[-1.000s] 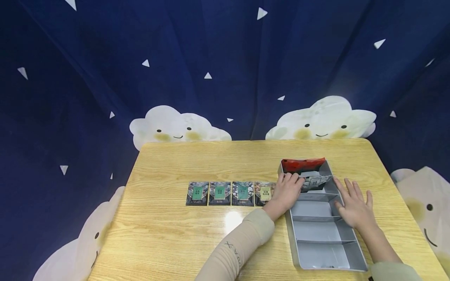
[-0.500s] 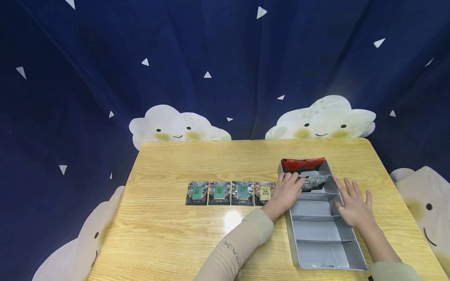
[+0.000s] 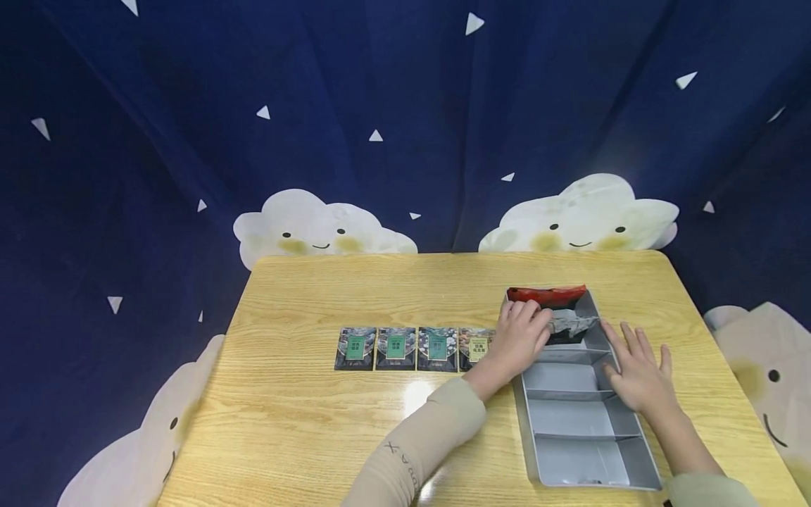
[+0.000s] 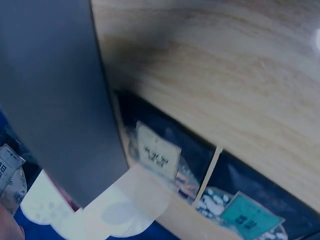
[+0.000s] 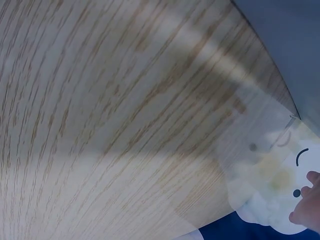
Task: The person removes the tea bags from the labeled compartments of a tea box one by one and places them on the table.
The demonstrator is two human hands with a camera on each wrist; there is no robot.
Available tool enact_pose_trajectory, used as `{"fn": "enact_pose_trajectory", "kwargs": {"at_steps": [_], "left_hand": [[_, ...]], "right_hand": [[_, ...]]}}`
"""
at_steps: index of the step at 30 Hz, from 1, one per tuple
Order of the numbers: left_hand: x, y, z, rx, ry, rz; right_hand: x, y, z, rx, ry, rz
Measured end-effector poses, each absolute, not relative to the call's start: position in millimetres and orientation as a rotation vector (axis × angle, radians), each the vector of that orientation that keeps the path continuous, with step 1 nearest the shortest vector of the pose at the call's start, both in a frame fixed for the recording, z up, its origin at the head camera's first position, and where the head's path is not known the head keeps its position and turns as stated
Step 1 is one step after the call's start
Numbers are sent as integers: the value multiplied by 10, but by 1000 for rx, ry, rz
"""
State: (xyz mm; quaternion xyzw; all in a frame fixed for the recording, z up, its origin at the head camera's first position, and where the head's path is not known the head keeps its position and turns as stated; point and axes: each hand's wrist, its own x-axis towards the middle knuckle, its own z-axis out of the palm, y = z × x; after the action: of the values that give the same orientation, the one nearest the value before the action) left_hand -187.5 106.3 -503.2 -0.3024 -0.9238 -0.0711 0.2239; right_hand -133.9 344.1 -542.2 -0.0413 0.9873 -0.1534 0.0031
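A grey tray box (image 3: pixel 570 407) with dividers stands at the right of the table. My left hand (image 3: pixel 521 336) reaches over its far left rim with curled fingers. These fingers pinch the left end of a dark grey food sachet (image 3: pixel 572 322) that sits in the box near its far end; in the left wrist view part of this sachet (image 4: pixel 11 172) shows beside the box wall. A red packet (image 3: pixel 548 296) stands upright at the far end. My right hand (image 3: pixel 641 373) rests along the box's right wall, fingers spread.
Several flat sachets lie in a row left of the box: three with green labels, such as this green-labelled sachet (image 3: pixel 395 348), and a yellow-labelled sachet (image 3: pixel 476 348) partly behind the left hand. Nearer box compartments (image 3: pixel 579 461) hold no packets. A dark blue curtain (image 3: pixel 405 105) hangs beyond the table.
My left hand has shifted slightly, its wrist lower and further left. The sachet at its fingers has tilted, so its label no longer shows. The right hand has stayed still.
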Motion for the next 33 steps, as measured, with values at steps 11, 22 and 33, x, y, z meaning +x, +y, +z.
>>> {"fn": "enact_pose_trajectory", "kwargs": {"at_steps": [11, 22, 33], "left_hand": [[-1849, 716, -4819, -774, -2454, -449], [-1730, 282, -4927, -702, -2470, -509], [-1524, 50, -5189, -731, -2570, -441]], "right_hand": [[-1341, 3450, -5434, -142, 3099, -492], [-1339, 3440, -5445, -120, 3108, -463], [-1338, 3442, -5442, -115, 3106, -462]]}}
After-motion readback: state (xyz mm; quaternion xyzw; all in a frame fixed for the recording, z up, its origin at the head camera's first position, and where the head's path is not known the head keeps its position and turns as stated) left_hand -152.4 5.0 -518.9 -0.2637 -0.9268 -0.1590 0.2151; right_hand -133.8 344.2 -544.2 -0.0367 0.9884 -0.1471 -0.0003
